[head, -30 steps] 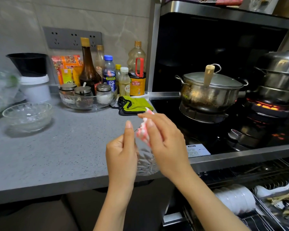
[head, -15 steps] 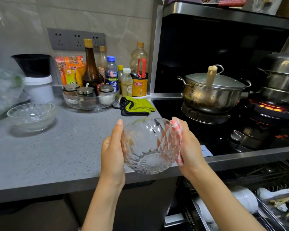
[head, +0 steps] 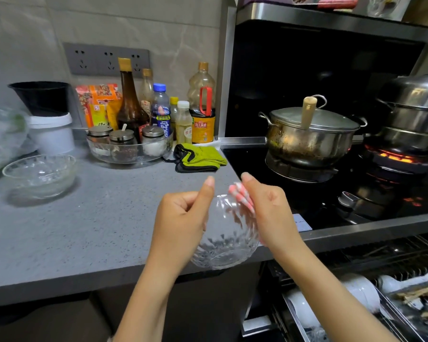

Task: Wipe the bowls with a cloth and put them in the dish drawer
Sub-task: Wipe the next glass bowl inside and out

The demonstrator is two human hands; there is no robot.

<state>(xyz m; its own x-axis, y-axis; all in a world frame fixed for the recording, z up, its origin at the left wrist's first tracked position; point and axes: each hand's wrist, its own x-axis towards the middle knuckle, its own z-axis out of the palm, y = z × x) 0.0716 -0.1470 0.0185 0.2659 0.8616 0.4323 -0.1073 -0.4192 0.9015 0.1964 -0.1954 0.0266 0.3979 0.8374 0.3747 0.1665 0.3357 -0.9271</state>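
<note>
We held the glass bowl in the air between both hands, over the front edge of the table, resting on nothing. Our left grip was closed on the bowl's left side, fingers curled and thumb raised by the rim. Our right grip was curled round the pink-striped cloth and pressed it against the bowl's right side. The glass was blurred, so we could not tell how firm either hold was.

The main danger, as we judged it, was a slip. The cut glass looked slick, only one grip truly held the bowl, and a hard wipe from the right could twist it free. It would then strike the table edge or fall towards the open dish drawer, where white crockery was already stacked.

The lit burner under the steamer glowed well off to the right. We judged that a loose corner of cloth swung that way would be at risk.

A second glass bowl sat far left on the table, unwiped as far as we could judge, and might be forgotten.
</note>
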